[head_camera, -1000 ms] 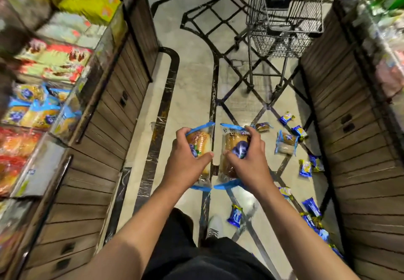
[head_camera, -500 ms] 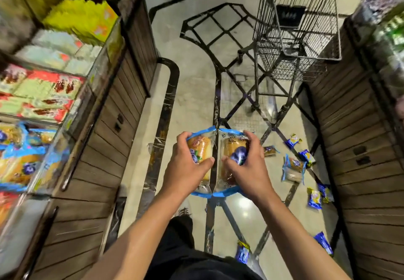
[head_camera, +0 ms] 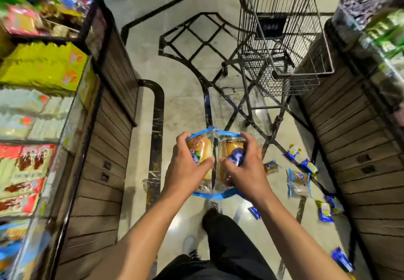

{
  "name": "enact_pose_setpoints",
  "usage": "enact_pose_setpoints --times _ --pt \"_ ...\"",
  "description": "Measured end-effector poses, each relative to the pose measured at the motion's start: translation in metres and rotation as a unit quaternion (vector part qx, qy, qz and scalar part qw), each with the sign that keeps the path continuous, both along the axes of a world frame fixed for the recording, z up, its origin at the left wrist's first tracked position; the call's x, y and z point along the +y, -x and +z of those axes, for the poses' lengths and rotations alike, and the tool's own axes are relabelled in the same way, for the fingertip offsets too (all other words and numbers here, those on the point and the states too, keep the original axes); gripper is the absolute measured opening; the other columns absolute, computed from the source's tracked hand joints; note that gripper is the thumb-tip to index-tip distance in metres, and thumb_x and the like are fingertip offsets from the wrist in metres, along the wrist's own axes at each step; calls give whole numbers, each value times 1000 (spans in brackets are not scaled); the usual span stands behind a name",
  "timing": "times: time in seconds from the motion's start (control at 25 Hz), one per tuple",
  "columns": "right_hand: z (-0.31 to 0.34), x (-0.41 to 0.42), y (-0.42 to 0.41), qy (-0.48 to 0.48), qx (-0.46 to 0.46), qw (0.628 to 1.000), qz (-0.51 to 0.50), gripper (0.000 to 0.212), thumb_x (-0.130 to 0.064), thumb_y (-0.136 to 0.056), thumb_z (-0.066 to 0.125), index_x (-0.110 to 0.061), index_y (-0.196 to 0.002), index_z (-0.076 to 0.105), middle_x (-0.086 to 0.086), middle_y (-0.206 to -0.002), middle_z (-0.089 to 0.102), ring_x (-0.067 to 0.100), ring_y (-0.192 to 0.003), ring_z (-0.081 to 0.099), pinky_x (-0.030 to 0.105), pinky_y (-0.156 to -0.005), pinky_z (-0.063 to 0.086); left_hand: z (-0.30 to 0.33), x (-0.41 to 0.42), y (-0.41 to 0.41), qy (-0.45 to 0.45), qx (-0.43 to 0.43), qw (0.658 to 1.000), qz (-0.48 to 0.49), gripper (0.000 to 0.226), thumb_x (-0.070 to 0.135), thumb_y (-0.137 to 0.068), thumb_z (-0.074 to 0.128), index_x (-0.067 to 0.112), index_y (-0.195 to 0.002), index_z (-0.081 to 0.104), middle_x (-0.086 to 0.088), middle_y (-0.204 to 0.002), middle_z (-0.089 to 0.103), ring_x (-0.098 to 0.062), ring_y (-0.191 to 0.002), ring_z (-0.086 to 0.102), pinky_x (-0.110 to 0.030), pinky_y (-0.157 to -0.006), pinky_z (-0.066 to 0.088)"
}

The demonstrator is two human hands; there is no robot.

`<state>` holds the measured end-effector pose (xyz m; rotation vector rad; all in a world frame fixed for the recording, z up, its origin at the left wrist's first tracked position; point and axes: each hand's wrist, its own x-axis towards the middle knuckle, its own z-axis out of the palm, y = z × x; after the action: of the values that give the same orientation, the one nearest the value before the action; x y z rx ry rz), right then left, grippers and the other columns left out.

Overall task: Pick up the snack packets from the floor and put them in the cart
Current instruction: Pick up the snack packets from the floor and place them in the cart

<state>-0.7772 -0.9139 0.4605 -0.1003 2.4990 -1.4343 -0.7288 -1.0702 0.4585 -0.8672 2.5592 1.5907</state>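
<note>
Snack packets, two of them, are up in my hands at frame centre: left packet [head_camera: 200, 150] in my left hand [head_camera: 185, 170], right packet [head_camera: 231, 155] in my right hand [head_camera: 249, 170], edges touching side by side. Fingers [head_camera: 182, 140] of the left curl over its top edge w/ thumb across the front; right fingers [head_camera: 248, 138] do the same, thumb on the blue print. Both grips firm.

More loose packets [head_camera: 298, 182] lie on the floor [head_camera: 181, 96] from 3 to 5 o'clock, near the right shelf unit [head_camera: 354, 148]; one small one [head_camera: 254, 212] sits just beside my leg.

Cart [head_camera: 282, 46] stands at 1 o'clock, wire basket open on top, close to the right unit. Left shelf unit [head_camera: 105, 148] w/ stocked goods runs 7 to 11 o'clock. Aisle between the units is narrow; bare floor from 11 to 12 o'clock.
</note>
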Motion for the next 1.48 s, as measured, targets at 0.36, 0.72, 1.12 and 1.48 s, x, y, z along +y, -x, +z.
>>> enact_pose_setpoints --times 0.36,0.72,1.12,1.48 --pt "-7 -34 165 28 -29 999 -6 79 -22 -80 74 -34 -145 30 0 -132 38 8 -110 49 24 -95 44 -2 -50 168 14 -10 999 32 73 36 -74 80 43 -128 31 5 -118 60 -12 -94 64 -38 -84 55" --pt "4 -83 305 9 0 1000 8 80 -18 -79 74 -30 -145 31 1 -127 38 -19 -99 42 -5 -76 33 -1 -99 293 -1 7 999 40 77 38 -74 81 45 -131 30 6 -123 58 -11 -100 64 -38 -85 56" --pt "17 -198 421 23 27 998 -42 77 -19 -79 73 -30 -144 33 -1 -127 40 -27 -100 38 -7 -77 31 0 -216 413 2 6 1000 4 77 39 -73 82 46 -129 30 7 -123 57 -12 -99 63 -43 -85 56" --pt "22 -253 503 16 -1 998 -63 81 -15 -81 75 -40 -143 30 0 -129 36 7 -105 53 30 -93 52 9 -290 516 -25 16 999 -38 75 36 -76 80 42 -131 29 6 -124 57 -5 -95 62 -17 -68 44"
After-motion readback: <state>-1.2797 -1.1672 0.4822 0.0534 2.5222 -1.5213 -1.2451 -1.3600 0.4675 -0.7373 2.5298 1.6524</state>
